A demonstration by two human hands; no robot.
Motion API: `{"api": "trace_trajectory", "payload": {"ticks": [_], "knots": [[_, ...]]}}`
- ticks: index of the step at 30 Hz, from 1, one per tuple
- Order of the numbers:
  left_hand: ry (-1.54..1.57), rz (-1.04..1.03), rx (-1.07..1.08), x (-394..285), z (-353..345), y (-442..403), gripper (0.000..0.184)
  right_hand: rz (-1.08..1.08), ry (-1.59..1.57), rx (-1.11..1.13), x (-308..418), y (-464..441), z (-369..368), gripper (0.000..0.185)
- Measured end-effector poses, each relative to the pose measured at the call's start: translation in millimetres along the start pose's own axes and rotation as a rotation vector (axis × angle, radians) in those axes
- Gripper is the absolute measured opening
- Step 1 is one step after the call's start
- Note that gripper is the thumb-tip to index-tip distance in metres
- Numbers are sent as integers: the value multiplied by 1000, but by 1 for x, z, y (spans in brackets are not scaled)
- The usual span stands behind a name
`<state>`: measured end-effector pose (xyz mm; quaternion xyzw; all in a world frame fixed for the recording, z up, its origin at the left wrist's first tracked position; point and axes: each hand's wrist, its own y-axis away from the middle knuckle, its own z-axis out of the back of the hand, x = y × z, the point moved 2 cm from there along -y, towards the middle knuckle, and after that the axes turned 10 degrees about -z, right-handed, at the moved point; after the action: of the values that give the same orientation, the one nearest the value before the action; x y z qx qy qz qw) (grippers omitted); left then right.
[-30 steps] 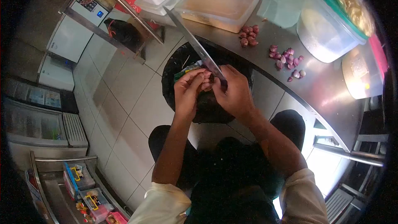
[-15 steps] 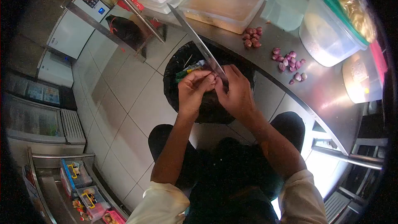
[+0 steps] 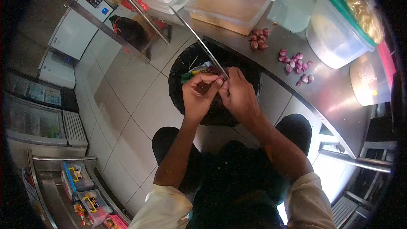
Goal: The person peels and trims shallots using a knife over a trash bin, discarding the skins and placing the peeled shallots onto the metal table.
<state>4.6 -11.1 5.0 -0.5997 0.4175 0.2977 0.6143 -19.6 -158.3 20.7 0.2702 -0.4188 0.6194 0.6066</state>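
Observation:
My right hand [image 3: 240, 94] is closed on a long knife [image 3: 198, 39], whose blade points up and to the left. My left hand [image 3: 197, 96] pinches a small reddish shallot [image 3: 221, 79], mostly hidden by the fingertips of both hands. Both hands are over a bin lined with black plastic [image 3: 176, 71], with colourful scraps inside. On the metal counter [image 3: 330, 109] lie a pile of reddish-brown shallots [image 3: 258, 39] and a looser group of purple, peeled-looking shallots [image 3: 296, 63].
Lidded plastic boxes [image 3: 229, 7] stand at the counter's back. A tub with a green lid [image 3: 335, 29] and another with a pink lid [image 3: 368, 76] stand at the right. Metal rails and a shelf with small boxes [image 3: 94, 205] are at the left.
The knife has turned so its blade shows edge-on, and both hands have shifted slightly right. The camera view has moved a little. The counter piles look the same.

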Motion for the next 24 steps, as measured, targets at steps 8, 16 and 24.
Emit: {"api": "trace_trajectory", "payload": {"ticks": [8,16,24], "knots": [[9,-87,62,-1,0,-1,11,51,4,-16,0,3,4,23],[92,127,56,-7,-2,-3,16,133,-78,-72,-7,0,4,19],[272,339,51,-7,2,-2,24,162,-104,-116,-8,-1,8,18]]}}
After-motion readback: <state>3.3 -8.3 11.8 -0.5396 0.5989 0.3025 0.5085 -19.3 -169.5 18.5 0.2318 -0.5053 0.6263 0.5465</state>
